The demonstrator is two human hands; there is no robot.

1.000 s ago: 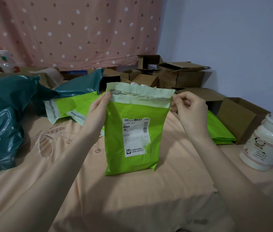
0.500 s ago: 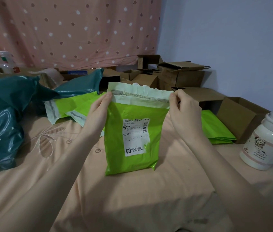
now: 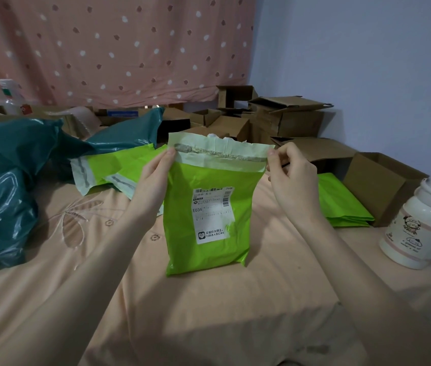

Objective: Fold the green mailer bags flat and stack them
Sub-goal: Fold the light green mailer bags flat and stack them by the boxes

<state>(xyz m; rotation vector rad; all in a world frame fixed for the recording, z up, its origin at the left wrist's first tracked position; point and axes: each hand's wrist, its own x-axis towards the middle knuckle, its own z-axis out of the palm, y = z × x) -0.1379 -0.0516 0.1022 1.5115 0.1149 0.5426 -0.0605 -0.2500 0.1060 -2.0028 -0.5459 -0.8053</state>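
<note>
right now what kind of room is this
Probably a bedroom, used for sorting parcels: a peach embroidered bedsheet serves as the work surface, a dotted curtain hangs behind, and opened cardboard boxes pile in the corner.

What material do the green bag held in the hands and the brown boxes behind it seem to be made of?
Green mailer bag: seemingly thin plastic film, glossy, since it creases softly and shines; a paper-like label is stuck on it. Left hand and right hand pinch its pale top flap.
Brown boxes: apparently cardboard, matte, with stiff open flaps.

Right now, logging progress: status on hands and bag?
Left hand and right hand pinch top corners. Green mailer bag upright, unfolded. Folded stack right. Nothing blocking.
</note>
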